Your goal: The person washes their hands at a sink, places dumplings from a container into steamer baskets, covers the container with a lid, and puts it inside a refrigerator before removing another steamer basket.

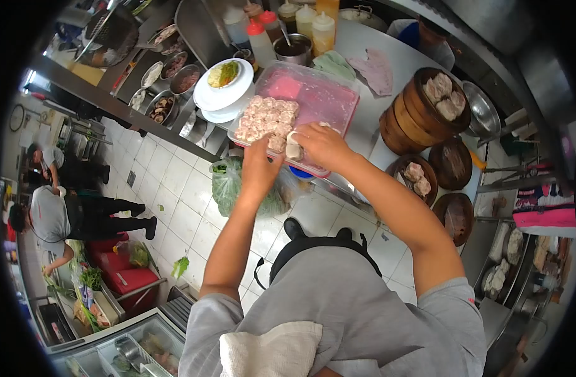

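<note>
At upper centre of the frame, both hands worked over a clear plastic tray [329,110], pinkish inside, at the near edge of the tabletop [357,41]. Raw dumplings [267,119] sat packed in rows in the tray's left part; right part was mostly bare. Left hand [261,164]: at the tray's near left edge, thumb a little apart from the fingers, thumb tip by the nearest dumplings; fingertips partly hidden, cannot tell if they gripped anything. Right hand [322,143]: over the tray's near side, fingers bent and bunched around a pale dumpling [293,151] at the end of the rows, touching it; cannot tell if clamped on it.

Left of the tray: stacked white plates [206,95], yellow and green food on top. Behind it: squeeze bottles [260,43], metal pot [299,58], green cloth [334,65], pink cloth [371,72]. Right side of the frame: stacked bamboo steamers [398,125], wrapped pieces [443,95] in the top one. Below the tray, left: plastic bag of greens [234,191]. Far left: two people in grey tops, one reaching down to vegetables.
</note>
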Motion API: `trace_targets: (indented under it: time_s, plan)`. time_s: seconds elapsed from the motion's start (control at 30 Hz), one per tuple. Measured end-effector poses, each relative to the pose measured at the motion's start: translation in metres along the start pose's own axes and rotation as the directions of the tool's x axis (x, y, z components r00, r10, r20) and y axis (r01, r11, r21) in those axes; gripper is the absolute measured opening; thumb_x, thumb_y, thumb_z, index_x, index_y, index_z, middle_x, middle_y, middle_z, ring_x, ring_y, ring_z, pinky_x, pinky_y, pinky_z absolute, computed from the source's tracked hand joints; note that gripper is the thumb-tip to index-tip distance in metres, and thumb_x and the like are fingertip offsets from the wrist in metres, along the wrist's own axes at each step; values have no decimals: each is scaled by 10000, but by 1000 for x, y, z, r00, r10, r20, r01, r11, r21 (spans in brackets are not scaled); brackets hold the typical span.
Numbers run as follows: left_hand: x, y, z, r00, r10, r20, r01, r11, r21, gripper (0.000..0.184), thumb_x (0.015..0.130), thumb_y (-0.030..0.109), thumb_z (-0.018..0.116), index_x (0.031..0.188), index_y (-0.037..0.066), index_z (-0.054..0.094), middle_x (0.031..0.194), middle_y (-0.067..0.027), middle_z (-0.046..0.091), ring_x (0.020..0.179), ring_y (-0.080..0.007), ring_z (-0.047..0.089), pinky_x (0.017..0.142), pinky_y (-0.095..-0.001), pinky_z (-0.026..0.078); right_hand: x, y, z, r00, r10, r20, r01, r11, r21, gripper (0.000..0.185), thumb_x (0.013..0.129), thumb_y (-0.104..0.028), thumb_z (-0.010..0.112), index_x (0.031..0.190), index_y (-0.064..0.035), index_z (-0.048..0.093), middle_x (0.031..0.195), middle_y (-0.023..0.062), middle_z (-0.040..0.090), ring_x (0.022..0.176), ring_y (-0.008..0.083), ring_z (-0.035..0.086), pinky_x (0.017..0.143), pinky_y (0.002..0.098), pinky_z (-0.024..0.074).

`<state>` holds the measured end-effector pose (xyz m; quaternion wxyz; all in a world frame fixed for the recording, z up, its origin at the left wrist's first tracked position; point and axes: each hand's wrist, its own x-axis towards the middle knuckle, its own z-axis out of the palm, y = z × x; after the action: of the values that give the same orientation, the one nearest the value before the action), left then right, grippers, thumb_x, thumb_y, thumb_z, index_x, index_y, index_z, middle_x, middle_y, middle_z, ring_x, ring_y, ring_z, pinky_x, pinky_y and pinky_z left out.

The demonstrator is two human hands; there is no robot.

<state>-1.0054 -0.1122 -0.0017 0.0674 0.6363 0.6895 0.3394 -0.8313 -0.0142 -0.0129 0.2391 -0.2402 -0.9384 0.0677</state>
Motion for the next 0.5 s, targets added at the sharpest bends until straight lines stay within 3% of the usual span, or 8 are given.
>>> trace_targets:
  time_s: [0.03, 0.1, 0.2, 0.27, 0.37, 0.4, 0.47, 0.5]
  plan:
    - [-5, -2, 1, 1000, 6, -9, -6, 1000, -7, 552, 699, 138, 713, 1192, 6, 504, 1090, -176, 557, 1020, -353, 495, 878, -407, 415, 0, 4, 16, 1000, -21, -4, 21, 1000, -8, 299, 717, -132, 586, 1016, -128, 603, 1024, 73, 559, 1019, 247, 519, 815, 368, 449]
    - [-14, -5, 4, 998, -58, 32, 60, 996, -68, 547, 683, 149, 718, 1175, 13, 522, 1076, -167, 567, 1009, -353, 500, 874, -408, 420, 11, 18, 35, 956, -251, 154, 272, 952, -139, 298, 737, -163, 546, 1027, -181, 615, 1080, 67, 541, 1068, 247, 489, 824, 379, 432]
    - [-19, -12, 5, 1000, -4, 3, 4, 998, -69, 507, 699, 174, 728, 1146, 16, 548, 1078, -166, 580, 1012, -347, 509, 890, -398, 416, 26, 30, 45, 919, -317, 233, 354, 925, -136, 320, 718, -173, 577, 1030, -229, 621, 1085, 90, 515, 1058, 259, 491, 818, 375, 433]
    - [-18, -12, 2, 1000, 20, -18, -22, 994, -110, 512, 686, 166, 721, 1145, 25, 544, 1082, -152, 574, 1022, -343, 504, 891, -398, 417, 35, 20, 28, 880, -261, 398, 288, 958, -9, 497, 611, -118, 704, 1086, -207, 591, 1100, 102, 497, 1047, 284, 497, 857, 384, 431]
    - [-11, -8, -7, 998, 59, -32, -64, 985, -157, 542, 698, 156, 715, 1182, 19, 516, 1136, -168, 547, 1063, -344, 480, 918, -396, 404, 42, 17, 7, 860, -282, 426, 297, 954, 31, 405, 627, -128, 683, 1025, -152, 612, 1116, 91, 506, 1059, 292, 490, 843, 392, 436]
    - [-9, -8, -13, 995, 85, 45, -76, 982, -176, 642, 702, 136, 711, 1277, 43, 443, 1249, -174, 468, 1149, -341, 438, 960, -386, 386, 41, 18, 3, 901, -269, 341, 245, 963, 112, 397, 656, -145, 691, 1043, -140, 604, 1107, 93, 519, 1014, 285, 510, 827, 389, 443]
    - [-3, -2, -25, 981, 181, 76, -156, 953, -259, 676, 710, 123, 706, 1313, 66, 406, 1290, -165, 428, 1187, -337, 414, 983, -379, 372, 46, 22, -8, 934, -249, 255, 203, 960, 195, 393, 684, -163, 699, 1061, -128, 596, 1098, 96, 531, 970, 277, 531, 811, 387, 449]
    - [-3, 2, -29, 954, 275, 119, -218, 909, -355, 713, 718, 110, 701, 1348, 88, 369, 1331, -157, 388, 1225, -334, 390, 1007, -371, 358, 45, 26, -13, 905, -171, 390, 19, 931, 365, 374, 737, -176, 687, 1089, -113, 576, 1054, 72, 536, 936, 222, 534, 775, 351, 455]
